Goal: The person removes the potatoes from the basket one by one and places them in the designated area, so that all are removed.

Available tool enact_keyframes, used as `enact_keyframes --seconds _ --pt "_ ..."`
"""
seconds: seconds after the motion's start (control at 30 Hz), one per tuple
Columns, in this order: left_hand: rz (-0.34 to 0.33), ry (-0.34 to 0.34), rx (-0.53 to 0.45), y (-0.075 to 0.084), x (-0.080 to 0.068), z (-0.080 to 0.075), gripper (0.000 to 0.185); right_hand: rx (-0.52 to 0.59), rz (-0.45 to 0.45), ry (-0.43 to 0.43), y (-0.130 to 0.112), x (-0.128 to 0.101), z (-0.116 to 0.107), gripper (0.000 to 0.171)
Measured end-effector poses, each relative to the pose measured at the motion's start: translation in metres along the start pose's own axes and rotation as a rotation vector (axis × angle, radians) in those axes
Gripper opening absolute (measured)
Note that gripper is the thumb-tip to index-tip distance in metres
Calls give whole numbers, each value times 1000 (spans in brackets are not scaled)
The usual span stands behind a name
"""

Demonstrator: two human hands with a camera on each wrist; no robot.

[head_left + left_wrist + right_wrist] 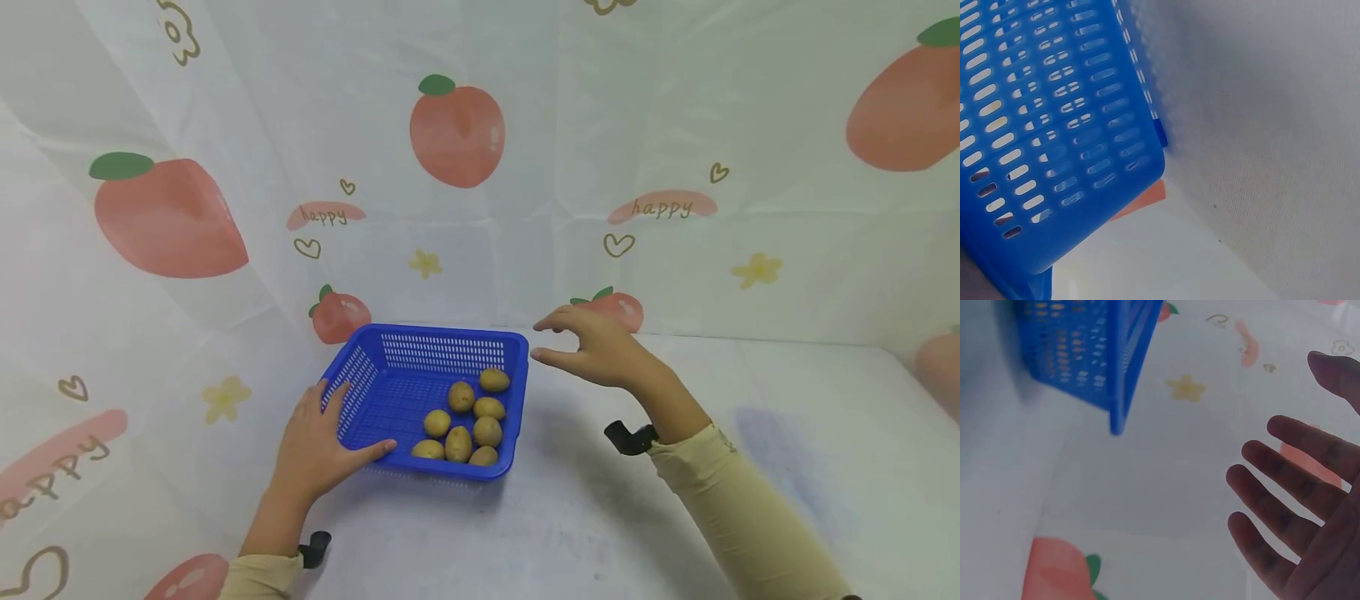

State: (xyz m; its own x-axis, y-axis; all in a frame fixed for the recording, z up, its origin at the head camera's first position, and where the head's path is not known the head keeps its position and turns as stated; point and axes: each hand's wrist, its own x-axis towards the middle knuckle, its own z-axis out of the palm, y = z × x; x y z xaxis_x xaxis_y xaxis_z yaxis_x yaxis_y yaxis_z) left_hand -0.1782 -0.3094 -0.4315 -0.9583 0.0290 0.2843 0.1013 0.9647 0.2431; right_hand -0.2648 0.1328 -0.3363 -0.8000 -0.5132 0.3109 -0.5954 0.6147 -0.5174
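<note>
A blue plastic basket [420,467] with slotted walls stands in front of me in the head view. Several potatoes [458,444] lie inside it, mostly toward its right and front. My left hand [318,446] is spread over the basket's front left corner, with the fingers at the left rim and the thumb reaching along the front rim. Just off the right rim, my right hand [592,346] hovers with thumb and fingers apart and nothing between them. In the right wrist view its fingers [1272,500] are spread apart, away from the basket [1075,356].
A white sheet [637,100] printed with peaches, hearts and flowers hangs behind and to the left of the basket. The pale tabletop [540,533] stretches in front and to the right. Black wrist-worn pieces [630,437] stick out at both cuffs.
</note>
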Motion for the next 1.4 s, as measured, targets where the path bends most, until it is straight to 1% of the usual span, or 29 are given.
enact_keyframes --seconds 0.13,0.23,0.4,0.57,0.73,0.87,0.93,1.0,1.1,1.2,1.3,1.4 --pt "-2 -7 15 2 -1 0 126 37 -25 -13 -15 19 3 48" --pt "-9 -14 31 3 -1 0 126 61 -51 -42 -27 34 9 48" --pt "-24 -20 51 3 -2 1 128 61 -104 -117 -44 62 26 50" --pt "-22 -10 52 8 3 7 131 46 -157 -134 -58 88 41 53" --pt "-16 -19 54 9 0 10 139 50 -196 -164 -73 109 69 50" --pt "-16 7 64 5 -4 8 141 66 -224 -218 -83 125 99 47" --pt "-19 9 67 3 -6 7 141 98 -205 -269 -85 129 115 46" --pt "-21 -2 69 2 -8 7 141 112 -157 -325 -84 130 131 44" --pt "-24 -13 65 2 -8 9 141 69 -52 -405 -79 126 147 42" --pt "-21 -7 65 3 -6 9 140 -2 37 -451 -73 120 156 40" --pt "-20 5 62 2 -6 8 140 -24 114 -471 -67 115 158 36" --pt "-19 12 60 1 -4 6 140 -18 193 -492 -63 113 157 28"
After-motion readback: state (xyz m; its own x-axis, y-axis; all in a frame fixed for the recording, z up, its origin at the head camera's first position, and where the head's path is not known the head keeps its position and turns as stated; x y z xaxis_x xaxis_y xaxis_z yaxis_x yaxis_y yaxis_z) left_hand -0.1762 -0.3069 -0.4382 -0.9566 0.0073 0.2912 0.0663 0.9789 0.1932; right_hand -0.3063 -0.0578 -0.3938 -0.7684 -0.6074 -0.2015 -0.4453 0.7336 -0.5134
